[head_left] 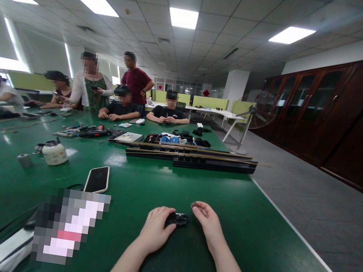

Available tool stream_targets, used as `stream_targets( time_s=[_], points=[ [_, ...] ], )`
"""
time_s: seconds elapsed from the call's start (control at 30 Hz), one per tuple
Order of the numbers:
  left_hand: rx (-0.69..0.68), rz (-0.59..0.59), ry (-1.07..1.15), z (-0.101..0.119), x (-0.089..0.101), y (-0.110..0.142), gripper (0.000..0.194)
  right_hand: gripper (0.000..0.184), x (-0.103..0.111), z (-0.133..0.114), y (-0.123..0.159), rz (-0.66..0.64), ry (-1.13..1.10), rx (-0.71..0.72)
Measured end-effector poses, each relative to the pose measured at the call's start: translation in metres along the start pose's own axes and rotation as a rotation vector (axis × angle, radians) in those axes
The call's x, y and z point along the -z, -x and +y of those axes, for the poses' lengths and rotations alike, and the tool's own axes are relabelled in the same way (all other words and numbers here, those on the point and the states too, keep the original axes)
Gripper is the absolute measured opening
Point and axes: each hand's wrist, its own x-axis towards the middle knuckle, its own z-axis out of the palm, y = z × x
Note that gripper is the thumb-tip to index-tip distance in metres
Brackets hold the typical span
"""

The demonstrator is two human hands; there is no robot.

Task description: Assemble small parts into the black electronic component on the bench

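Observation:
My left hand (158,227) is closed around one end of a small black device (180,219) with fine detail on its upper face, low over the green table (125,241). The fingers lie along its far side and the thumb along its near side. Just right of the device, my right hand (206,217) pinches a tiny dark piece (193,204) between thumb and fingertips. A small gap separates that piece from the device. What the device and the piece are, I cannot make out.
A phone (97,179), a patterned jar (55,153) and a grey cylinder (25,160) stand to the left. Long black rails (214,163) with thin rods lie across the table ahead. Several people sit or stand beyond. A fan (249,119) stands right of the table.

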Motion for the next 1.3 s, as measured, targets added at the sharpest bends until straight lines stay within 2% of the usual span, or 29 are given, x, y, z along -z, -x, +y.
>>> stream_targets(
  time_s=[0.43, 1.3],
  points=[
    [0.007, 0.005, -0.002, -0.001, -0.001, 0.0, 0.036, 0.045, 0.009, 0.012, -0.008, 0.039, -0.176, -0.052],
    [0.022, 0.009, 0.006, -0.002, -0.002, -0.001, 0.04, 0.045, 0.006, 0.005, -0.006, 0.117, -0.325, -0.121]
  ],
)
